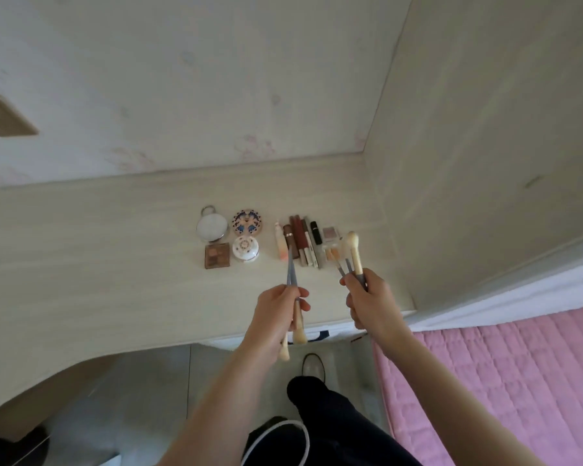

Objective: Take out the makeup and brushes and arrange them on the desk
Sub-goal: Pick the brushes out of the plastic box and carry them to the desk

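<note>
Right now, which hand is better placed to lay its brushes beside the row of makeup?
Probably the right hand: its brushes already hover at the row's open right end, bristles pointing away.

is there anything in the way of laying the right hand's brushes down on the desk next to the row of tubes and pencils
Nothing visible blocks it. The right hand holds its brushes above the small clear palettes at the right end of the row. The bare desk just right of them, before the side panel, is narrow but free.
</note>
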Action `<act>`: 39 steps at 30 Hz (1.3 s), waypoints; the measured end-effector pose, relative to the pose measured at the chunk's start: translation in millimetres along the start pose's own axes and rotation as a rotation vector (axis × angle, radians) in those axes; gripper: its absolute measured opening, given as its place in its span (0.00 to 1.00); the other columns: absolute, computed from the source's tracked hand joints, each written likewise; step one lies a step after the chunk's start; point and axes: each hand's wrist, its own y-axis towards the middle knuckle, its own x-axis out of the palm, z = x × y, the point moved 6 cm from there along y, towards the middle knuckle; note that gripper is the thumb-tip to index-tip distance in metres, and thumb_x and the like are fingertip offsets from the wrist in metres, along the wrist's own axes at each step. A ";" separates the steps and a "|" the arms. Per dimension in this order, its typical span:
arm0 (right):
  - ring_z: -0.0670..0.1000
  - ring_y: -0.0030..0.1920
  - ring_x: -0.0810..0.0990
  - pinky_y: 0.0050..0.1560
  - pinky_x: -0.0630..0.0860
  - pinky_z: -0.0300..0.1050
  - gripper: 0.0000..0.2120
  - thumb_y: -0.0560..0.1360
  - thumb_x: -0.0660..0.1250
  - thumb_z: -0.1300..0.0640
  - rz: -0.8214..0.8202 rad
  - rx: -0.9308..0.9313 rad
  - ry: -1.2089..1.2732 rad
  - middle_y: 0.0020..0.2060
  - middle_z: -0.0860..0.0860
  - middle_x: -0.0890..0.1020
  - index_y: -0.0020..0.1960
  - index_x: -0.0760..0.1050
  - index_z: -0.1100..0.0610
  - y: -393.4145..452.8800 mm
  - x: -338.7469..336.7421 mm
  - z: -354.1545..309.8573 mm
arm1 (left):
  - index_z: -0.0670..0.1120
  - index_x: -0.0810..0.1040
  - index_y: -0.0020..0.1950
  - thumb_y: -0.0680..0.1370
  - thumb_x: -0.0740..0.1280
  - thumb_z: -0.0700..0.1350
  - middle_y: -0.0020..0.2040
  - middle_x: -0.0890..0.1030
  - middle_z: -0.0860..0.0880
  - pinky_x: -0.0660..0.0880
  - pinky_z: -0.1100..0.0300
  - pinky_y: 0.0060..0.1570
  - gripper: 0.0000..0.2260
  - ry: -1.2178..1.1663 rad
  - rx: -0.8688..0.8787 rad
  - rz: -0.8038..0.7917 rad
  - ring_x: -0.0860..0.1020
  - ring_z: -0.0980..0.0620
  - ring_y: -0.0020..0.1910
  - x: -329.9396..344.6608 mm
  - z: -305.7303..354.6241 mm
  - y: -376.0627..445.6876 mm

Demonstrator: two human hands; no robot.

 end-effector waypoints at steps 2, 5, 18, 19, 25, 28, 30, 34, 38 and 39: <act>0.46 0.23 0.61 0.21 0.59 0.39 0.10 0.78 0.58 0.57 -0.005 -0.010 0.002 0.27 0.51 0.66 0.49 0.70 0.65 18.4 -4.9 -9.8 | 0.41 0.80 0.45 0.77 0.58 0.39 0.33 0.79 0.47 0.66 0.62 0.27 0.11 -0.006 -0.040 -0.007 0.71 0.52 0.28 14.1 4.3 11.9; 0.47 0.25 0.62 0.23 0.61 0.41 0.11 0.79 0.58 0.56 0.021 -0.015 -0.031 0.29 0.52 0.67 0.49 0.69 0.65 43.9 -13.5 -16.7 | 0.41 0.80 0.45 0.77 0.59 0.39 0.33 0.80 0.48 0.67 0.62 0.28 0.11 -0.008 -0.068 -0.009 0.72 0.52 0.29 27.5 17.4 33.4; 0.52 0.35 0.72 0.33 0.70 0.46 0.07 0.80 0.57 0.54 0.062 0.223 -0.209 0.39 0.54 0.74 0.52 0.70 0.57 107.2 -31.6 5.2 | 0.41 0.76 0.41 0.80 0.56 0.38 0.35 0.78 0.45 0.68 0.61 0.33 0.12 -0.167 -0.365 -0.132 0.73 0.51 0.32 87.6 40.3 110.2; 0.52 0.36 0.73 0.34 0.71 0.45 0.08 0.80 0.57 0.54 0.059 0.237 -0.234 0.40 0.54 0.74 0.52 0.70 0.57 112.0 -34.3 8.1 | 0.41 0.75 0.41 0.80 0.56 0.38 0.35 0.78 0.45 0.69 0.60 0.34 0.11 -0.172 -0.377 -0.150 0.74 0.51 0.33 94.6 39.9 114.2; 0.51 0.30 0.74 0.29 0.70 0.41 0.04 0.78 0.59 0.62 0.146 0.282 -0.202 0.35 0.54 0.76 0.50 0.72 0.59 148.6 -55.0 23.2 | 0.41 0.74 0.42 0.80 0.58 0.37 0.35 0.77 0.45 0.75 0.61 0.32 0.09 -0.103 -0.365 -0.186 0.77 0.52 0.33 134.1 39.1 141.4; 0.52 0.30 0.75 0.31 0.73 0.42 0.05 0.77 0.59 0.65 0.150 0.289 -0.213 0.33 0.54 0.76 0.49 0.74 0.59 167.5 -61.1 30.5 | 0.40 0.74 0.44 0.80 0.59 0.37 0.37 0.78 0.44 0.77 0.60 0.31 0.07 -0.011 -0.378 -0.170 0.78 0.51 0.34 148.7 32.7 156.3; 0.53 0.32 0.76 0.33 0.74 0.45 0.05 0.78 0.60 0.65 0.154 0.274 -0.251 0.34 0.55 0.77 0.51 0.74 0.61 178.6 -63.9 32.8 | 0.40 0.74 0.45 0.80 0.60 0.37 0.40 0.80 0.42 0.77 0.60 0.30 0.06 0.055 -0.386 -0.144 0.78 0.50 0.34 155.8 33.1 165.4; 0.60 0.41 0.80 0.45 0.78 0.55 0.08 0.75 0.63 0.66 0.175 0.205 -0.354 0.42 0.64 0.80 0.53 0.76 0.65 190.8 -70.8 28.8 | 0.39 0.73 0.49 0.80 0.60 0.38 0.47 0.81 0.39 0.82 0.52 0.42 0.04 0.230 -0.309 -0.081 0.81 0.44 0.40 162.3 41.3 178.7; 0.56 0.39 0.78 0.39 0.73 0.47 0.02 0.75 0.65 0.65 0.155 0.167 -0.428 0.38 0.59 0.79 0.46 0.76 0.61 191.6 -69.5 26.9 | 0.37 0.74 0.56 0.78 0.61 0.37 0.51 0.80 0.38 0.80 0.47 0.51 0.08 0.370 -0.206 -0.077 0.81 0.40 0.50 162.1 40.0 188.7; 0.54 0.37 0.76 0.37 0.70 0.44 0.04 0.75 0.66 0.64 0.169 0.154 -0.446 0.36 0.57 0.78 0.42 0.75 0.59 191.9 -69.1 26.6 | 0.37 0.74 0.55 0.78 0.61 0.37 0.51 0.80 0.38 0.80 0.47 0.50 0.08 0.390 -0.195 -0.074 0.81 0.40 0.50 160.7 38.2 191.0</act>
